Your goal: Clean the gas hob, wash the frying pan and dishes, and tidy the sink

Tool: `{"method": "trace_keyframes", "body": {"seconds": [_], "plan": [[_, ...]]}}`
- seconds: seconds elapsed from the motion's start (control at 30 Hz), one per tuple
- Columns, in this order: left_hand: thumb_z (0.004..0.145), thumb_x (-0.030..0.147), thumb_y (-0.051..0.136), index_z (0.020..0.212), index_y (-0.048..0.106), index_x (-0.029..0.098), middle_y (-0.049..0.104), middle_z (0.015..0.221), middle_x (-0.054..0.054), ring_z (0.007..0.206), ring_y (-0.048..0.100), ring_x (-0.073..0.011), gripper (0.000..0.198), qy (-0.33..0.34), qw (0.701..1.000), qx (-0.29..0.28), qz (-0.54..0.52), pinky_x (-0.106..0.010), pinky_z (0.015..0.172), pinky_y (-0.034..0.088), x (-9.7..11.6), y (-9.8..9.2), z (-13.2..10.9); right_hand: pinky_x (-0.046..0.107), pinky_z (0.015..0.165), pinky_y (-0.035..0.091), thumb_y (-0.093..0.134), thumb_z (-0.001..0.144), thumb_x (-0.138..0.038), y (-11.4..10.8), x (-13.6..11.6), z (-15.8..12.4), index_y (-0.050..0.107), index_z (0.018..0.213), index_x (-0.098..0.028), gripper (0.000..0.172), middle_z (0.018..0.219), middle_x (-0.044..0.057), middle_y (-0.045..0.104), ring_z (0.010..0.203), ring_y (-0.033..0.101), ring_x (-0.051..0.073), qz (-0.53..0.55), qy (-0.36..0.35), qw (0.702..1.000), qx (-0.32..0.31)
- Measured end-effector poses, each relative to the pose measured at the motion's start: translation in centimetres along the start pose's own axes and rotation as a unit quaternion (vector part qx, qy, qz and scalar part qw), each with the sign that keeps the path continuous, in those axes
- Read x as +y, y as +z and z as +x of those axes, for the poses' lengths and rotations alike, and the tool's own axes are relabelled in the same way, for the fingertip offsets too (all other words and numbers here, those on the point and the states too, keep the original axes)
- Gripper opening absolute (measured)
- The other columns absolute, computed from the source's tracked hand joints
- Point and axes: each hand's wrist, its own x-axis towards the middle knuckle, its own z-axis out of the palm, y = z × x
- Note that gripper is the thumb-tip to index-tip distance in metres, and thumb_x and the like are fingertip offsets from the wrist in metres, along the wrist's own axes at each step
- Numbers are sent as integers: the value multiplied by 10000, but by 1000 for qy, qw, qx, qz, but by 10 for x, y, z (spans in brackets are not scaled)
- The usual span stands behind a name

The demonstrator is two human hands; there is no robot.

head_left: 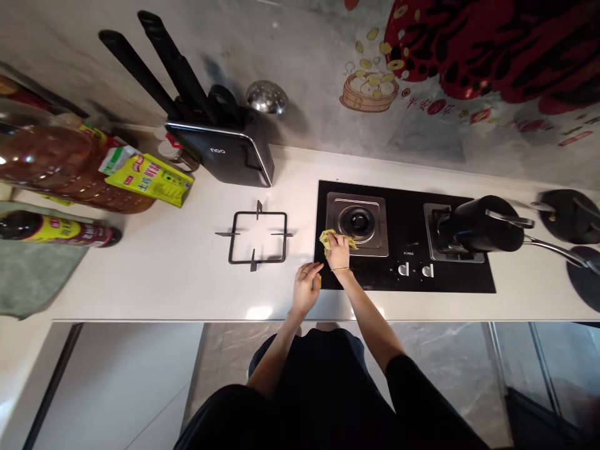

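Note:
My right hand (338, 252) is closed on a crumpled yellow cloth (327, 237), pressed against the front left corner of the left burner's metal tray (380, 242). The round burner (359, 221) sits bare in that tray. My left hand (305, 287) is at the left front edge of the black glass cooktop (365, 275), its fingers curled around a small thing with a yellow edge, mostly hidden. On the white counter to the left lies the black pan support (234, 247), taken off its burner.
A black pot (487, 225) stands on the right burner, its handle pointing right. Two knobs (403, 270) sit at the front. Behind the pan support is a knife block (220, 153). Bottles and a yellow carton (150, 178) crowd the left; dark lids (572, 215) lie far right.

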Motion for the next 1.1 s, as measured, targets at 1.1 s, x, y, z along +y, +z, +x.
{"method": "trace_keyframes", "body": {"seconds": [1.1], "plan": [[896, 152, 369, 1276, 559, 88, 613, 1051, -183, 1034, 483, -333, 430, -46, 967, -133, 212, -479, 872, 336, -3, 31, 82, 377, 852, 439, 381, 898, -140, 9, 3, -5, 572, 1286, -174, 434, 1009, 119, 533, 900, 424, 241, 30, -17, 998, -50]]}}
